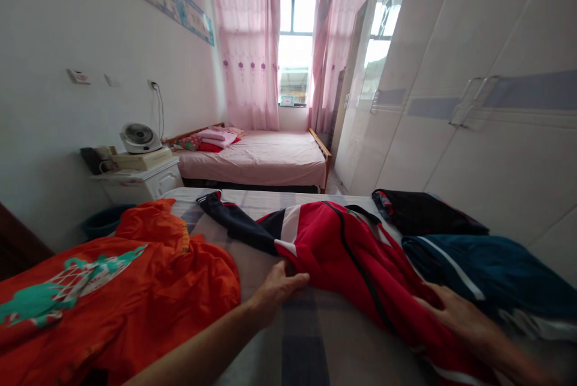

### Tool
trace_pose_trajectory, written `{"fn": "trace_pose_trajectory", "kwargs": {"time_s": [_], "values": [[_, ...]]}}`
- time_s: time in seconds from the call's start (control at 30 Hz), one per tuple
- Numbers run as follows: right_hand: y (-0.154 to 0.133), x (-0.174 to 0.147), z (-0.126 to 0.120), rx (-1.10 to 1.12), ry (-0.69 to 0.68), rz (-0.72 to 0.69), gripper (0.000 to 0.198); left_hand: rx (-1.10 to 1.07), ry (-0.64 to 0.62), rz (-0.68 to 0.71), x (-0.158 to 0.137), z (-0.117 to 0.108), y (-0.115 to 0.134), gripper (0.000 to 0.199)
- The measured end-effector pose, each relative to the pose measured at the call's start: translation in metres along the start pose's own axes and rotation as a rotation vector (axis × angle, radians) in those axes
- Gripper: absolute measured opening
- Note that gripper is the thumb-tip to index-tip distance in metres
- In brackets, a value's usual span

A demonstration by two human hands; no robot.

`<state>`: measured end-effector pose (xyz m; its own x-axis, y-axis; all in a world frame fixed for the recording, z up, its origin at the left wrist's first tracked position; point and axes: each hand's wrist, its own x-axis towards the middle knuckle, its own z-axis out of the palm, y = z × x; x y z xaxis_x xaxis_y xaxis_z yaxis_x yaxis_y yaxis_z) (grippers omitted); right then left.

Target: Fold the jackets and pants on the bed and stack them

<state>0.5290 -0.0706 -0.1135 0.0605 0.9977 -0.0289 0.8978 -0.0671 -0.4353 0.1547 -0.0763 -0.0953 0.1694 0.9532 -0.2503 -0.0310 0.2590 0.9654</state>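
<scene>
A red zip-up jacket [324, 248] with navy and white parts lies spread at a slant on the bed before me. One dark sleeve [243, 223] stretches out to the upper left. At the jacket's near left edge, my left hand [277, 287] has its fingers closed on the fabric, with the thumb pointing right. My right hand [460, 317] grips the jacket's right side lower down, fabric between thumb and fingers. Some fingertips of both hands are hidden by cloth.
An orange garment [180, 290] with a green print lies on the left. Folded teal clothing [496, 269] and a folded black garment [428, 211] are on the right. Beyond stand a second bed [265, 157], a nightstand [166, 178] with a fan [139, 136], and white wardrobes [451, 61].
</scene>
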Motion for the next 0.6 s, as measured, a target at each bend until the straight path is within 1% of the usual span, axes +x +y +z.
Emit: {"fn": "trace_pose_trajectory", "kwargs": {"time_s": [0.07, 0.13, 0.23, 0.33, 0.37, 0.4, 0.47, 0.53, 0.6], "values": [[-0.002, -0.003, 0.005, -0.069, 0.027, -0.049, 0.039, 0.084, 0.064, 0.035, 0.006, 0.003, -0.004, 0.041], [-0.005, -0.004, 0.009, -0.169, 0.064, -0.075, 0.032, 0.144, 0.108, 0.085, 0.01, 0.002, -0.005, 0.031], [-0.005, -0.004, 0.016, -0.263, 0.159, -0.052, 0.031, 0.226, 0.176, 0.201, 0.009, -0.007, 0.002, 0.029], [-0.004, -0.002, 0.023, -0.247, 0.246, -0.027, 0.032, 0.258, 0.244, 0.313, 0.001, -0.016, 0.019, 0.027], [-0.007, -0.002, 0.023, -0.219, 0.231, -0.03, 0.033, 0.258, 0.259, 0.349, -0.002, -0.018, 0.026, 0.028], [-0.011, -0.002, 0.02, -0.178, 0.187, -0.04, 0.034, 0.254, 0.27, 0.386, -0.004, -0.02, 0.034, 0.028], [-0.028, -0.003, 0.006, -0.026, 0.06, -0.078, 0.033, 0.237, 0.286, 0.451, -0.011, -0.024, 0.052, 0.032], [-0.048, -0.007, -0.02, 0.225, -0.019, -0.106, 0.034, 0.215, 0.324, 0.5, -0.024, -0.03, 0.072, 0.038], [-0.061, -0.017, -0.05, 0.489, -0.006, -0.1, 0.039, 0.244, 0.418, 0.534, -0.046, -0.042, 0.093, 0.043]]}}
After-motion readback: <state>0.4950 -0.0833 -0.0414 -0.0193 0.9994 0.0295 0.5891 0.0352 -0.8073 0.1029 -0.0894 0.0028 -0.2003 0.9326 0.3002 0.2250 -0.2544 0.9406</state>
